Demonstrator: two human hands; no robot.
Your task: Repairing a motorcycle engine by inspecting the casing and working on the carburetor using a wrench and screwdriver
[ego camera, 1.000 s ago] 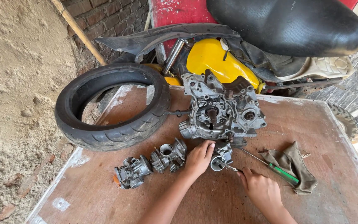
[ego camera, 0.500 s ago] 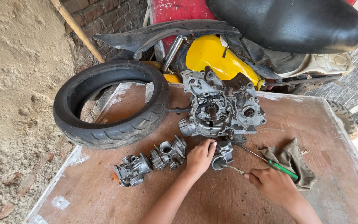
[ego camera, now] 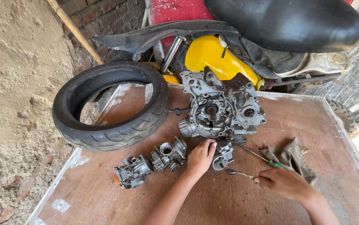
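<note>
Left hand (ego camera: 200,157) half-hides carburetor (ego camera: 222,155) it grips; right hand (ego camera: 283,183) pinches thin tool (ego camera: 238,172).

Wooden table (ego camera: 104,204): tyre (ego camera: 108,106), carburettors (ego camera: 150,164), engine case (ego camera: 221,106)

Right hand (ego camera: 285,183) lifted a tool (ego camera: 238,173) (thin, metal).

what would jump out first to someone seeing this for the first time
Probably the grey engine casing at the far middle of the brown table, with the black tyre lying on the table's left corner. Nearer, the left hand rests on a small carburettor while the right hand holds a thin metal tool pointed at it. Two more carburettors lie to the left.
</note>
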